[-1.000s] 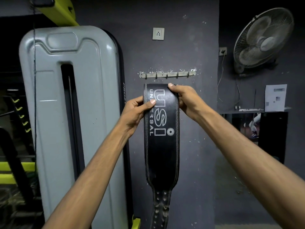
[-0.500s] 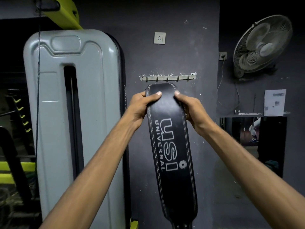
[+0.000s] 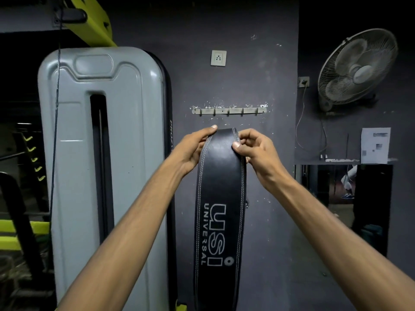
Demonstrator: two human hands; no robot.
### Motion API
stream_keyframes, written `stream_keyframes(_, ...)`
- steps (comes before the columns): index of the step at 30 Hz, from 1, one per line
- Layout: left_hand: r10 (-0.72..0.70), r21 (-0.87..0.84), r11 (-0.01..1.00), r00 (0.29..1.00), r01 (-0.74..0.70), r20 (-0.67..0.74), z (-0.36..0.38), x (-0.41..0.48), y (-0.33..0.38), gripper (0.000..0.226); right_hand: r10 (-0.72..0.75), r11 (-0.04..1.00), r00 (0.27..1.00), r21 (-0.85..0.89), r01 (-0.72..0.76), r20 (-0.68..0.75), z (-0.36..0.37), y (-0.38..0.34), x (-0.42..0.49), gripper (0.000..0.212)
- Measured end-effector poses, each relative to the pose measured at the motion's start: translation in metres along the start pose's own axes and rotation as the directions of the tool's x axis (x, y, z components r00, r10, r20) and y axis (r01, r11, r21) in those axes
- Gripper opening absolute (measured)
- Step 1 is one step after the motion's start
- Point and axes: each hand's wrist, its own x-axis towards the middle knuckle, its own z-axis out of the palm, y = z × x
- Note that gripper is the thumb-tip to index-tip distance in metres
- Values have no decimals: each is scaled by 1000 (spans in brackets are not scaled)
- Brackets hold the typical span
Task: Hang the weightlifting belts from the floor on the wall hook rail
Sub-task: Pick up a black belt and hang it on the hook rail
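— Lower on the belt [image 3: 221, 189] now than half a second ago, for the white lettering. Hangs straight down too, instead of slanting to the right.

— And the grips?

— Left grip [image 3: 190, 151] wrapped round the belt's left edge near the top, with a fingertip over the bend. Right grip [image 3: 258, 153] pinching the right edge, with the thumb [image 3: 235, 144] on the front face and the fingers curled behind. Lay flatter along that edge before.

— Where exactly, then?

— Held up in front of the dark wall [image 3: 269, 221], with the bent-over top just below the hook rail [image 3: 229, 111]. Apart from it, not yet on a hook. Runs down past the bottom of the view, so cannot tell where the lower end is.

— Anything on the rail itself?

— Pale metal strip, level, with several small hooks and chipped paint above. Sits roughly over the belt.

— Round about?

— Grey machine shroud [image 3: 74, 153] just left of the belt, behind the left forearm. White socket [image 3: 218, 58] above the rail. Wall fan [image 3: 357, 68] up at the right, well apart from both grips.
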Motion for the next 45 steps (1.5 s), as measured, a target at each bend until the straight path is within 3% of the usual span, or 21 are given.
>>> stream_keyframes(4,-12,-25,1000,1000,11,-7,9,5,-4,26,-65,998,997,-4,65,33,-11,9,-10,22)
stream_keyframes(7,62,65,996,998,-62,-8,16,7,-15,7,78,995,996,52,-81,48,-23,13,-8,17)
stream_keyframes(11,178,91,979,983,-182,49,22,6,-32,5,307,947,949,80,-312,66,-33,11,11,46)
stream_keyframes(14,228,79,969,970,-234,81,26,6,-40,10,365,917,925,130,-377,106,-37,12,32,53)
stream_keyframes(20,155,153,972,977,-177,145,27,13,-71,9,325,923,944,194,-331,61,-45,19,52,8)
stream_keyframes(22,87,120,988,992,-98,95,29,21,-80,8,266,959,962,85,-270,65,-49,30,48,13)
stream_keyframes(25,62,98,993,998,-60,-20,35,43,-87,43,144,988,985,-74,-137,96,-56,52,38,13)
stream_keyframes(27,59,78,996,995,-53,-83,37,61,-89,52,92,992,989,-102,-80,115,-59,68,36,17)
stream_keyframes(32,54,64,997,987,-44,-154,31,111,-101,29,80,993,984,-96,-65,162,-71,112,54,18)
stream_keyframes(35,52,37,998,987,-47,-154,26,136,-117,12,124,990,975,-86,-109,186,-78,140,73,7)
stream_keyframes(38,179,188,970,977,-154,-118,18,159,-129,16,261,964,945,6,-268,197,-88,157,102,51)
stream_keyframes(40,240,249,945,968,-214,-79,9,177,-135,11,333,935,928,73,-348,168,-91,164,127,65)
stream_keyframes(42,266,270,929,964,-254,-10,2,196,-140,6,334,938,938,62,-341,96,-91,170,154,54)
stream_keyframes(45,248,288,921,965,-263,86,-2,224,-149,14,200,980,979,5,-200,-26,-87,175,186,37)
